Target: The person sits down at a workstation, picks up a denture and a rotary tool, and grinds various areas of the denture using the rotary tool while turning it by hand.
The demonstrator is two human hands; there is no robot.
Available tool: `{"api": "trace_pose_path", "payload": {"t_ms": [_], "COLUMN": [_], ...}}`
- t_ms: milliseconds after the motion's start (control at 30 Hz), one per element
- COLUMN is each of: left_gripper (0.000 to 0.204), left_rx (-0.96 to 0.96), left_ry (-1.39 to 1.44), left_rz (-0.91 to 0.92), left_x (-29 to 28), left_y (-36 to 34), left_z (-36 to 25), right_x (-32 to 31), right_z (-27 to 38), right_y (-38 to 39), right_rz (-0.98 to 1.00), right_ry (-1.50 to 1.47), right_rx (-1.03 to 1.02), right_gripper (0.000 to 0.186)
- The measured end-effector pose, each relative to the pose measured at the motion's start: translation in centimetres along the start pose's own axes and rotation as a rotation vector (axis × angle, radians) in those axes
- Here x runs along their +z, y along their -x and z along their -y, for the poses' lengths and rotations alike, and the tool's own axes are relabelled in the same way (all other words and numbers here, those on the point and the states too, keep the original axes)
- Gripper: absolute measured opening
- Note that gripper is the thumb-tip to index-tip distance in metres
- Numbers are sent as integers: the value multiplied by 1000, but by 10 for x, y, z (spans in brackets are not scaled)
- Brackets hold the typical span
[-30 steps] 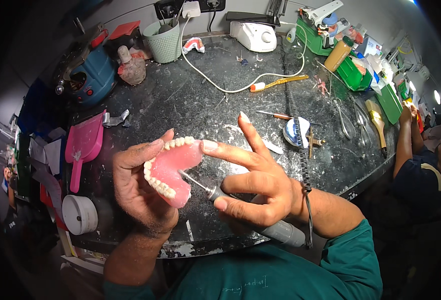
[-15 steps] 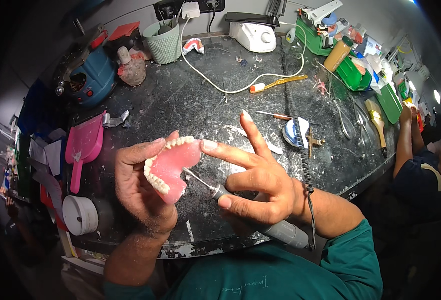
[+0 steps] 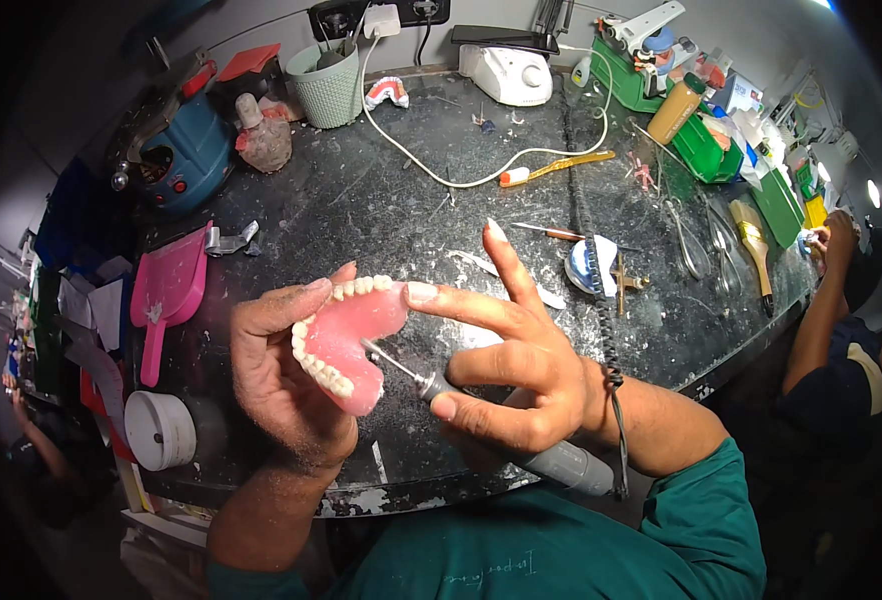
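My left hand [image 3: 286, 375] grips a pink denture [image 3: 349, 335] with a row of white teeth, tilted with its pink inner curve toward me. My right hand [image 3: 516, 365] has thumb and middle finger wrapped round a grey rotary handpiece [image 3: 566, 467], whose slim shank [image 3: 391, 362] reaches the inner pink edge of the denture. My right index finger rests on the denture's right end, with another finger raised. A dark coiled cord [image 3: 611, 370] runs past my right wrist. The dusty black bench [image 3: 361, 190] lies beneath both hands.
Pink dustpan [image 3: 166, 290] and white tub [image 3: 161, 430] sit left; blue machine [image 3: 181, 150], cup [image 3: 326, 90] and white control box [image 3: 511, 75] behind; brush [image 3: 756, 250], instruments [image 3: 696, 250] and green bins [image 3: 706, 145] right. A co-worker's arm [image 3: 811, 330] is at far right.
The denture and burr shifted slightly, the tip drawing back toward the edge and then moving inward again. At far right, the co-worker's arms and body have moved.
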State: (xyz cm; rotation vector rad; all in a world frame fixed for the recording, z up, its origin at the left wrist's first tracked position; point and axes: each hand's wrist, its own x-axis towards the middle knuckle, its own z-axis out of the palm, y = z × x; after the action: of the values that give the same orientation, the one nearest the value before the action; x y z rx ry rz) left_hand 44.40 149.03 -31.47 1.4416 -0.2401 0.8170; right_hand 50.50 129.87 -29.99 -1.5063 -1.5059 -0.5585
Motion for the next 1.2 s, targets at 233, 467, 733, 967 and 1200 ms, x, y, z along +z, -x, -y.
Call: {"api": "trace_pose_path", "payload": {"t_ms": [233,467,733,967,1200], "left_gripper": [69,80,76,80,84], "left_rx": [170,139,239,289,319], "left_ry": [-23,-149,-163,-156,-154], "left_rz": [101,96,158,198,231], "left_x": [-5,-3,-7,-9,-12], "left_y": [-2,-1,-4,-6,-7], "left_z": [5,0,4,6,9], "right_x": [3,1,2,2,3], "right_z": [-1,0,-1,-3,-3], "right_y": [-2,-1,-1,1,1], "right_rz": [-22,-39,-36,-26,-26], "right_ry": [36,26,34,29,24], "right_rx": [-5,26,17,7,19], "right_gripper": [29,29,31,35,34]}}
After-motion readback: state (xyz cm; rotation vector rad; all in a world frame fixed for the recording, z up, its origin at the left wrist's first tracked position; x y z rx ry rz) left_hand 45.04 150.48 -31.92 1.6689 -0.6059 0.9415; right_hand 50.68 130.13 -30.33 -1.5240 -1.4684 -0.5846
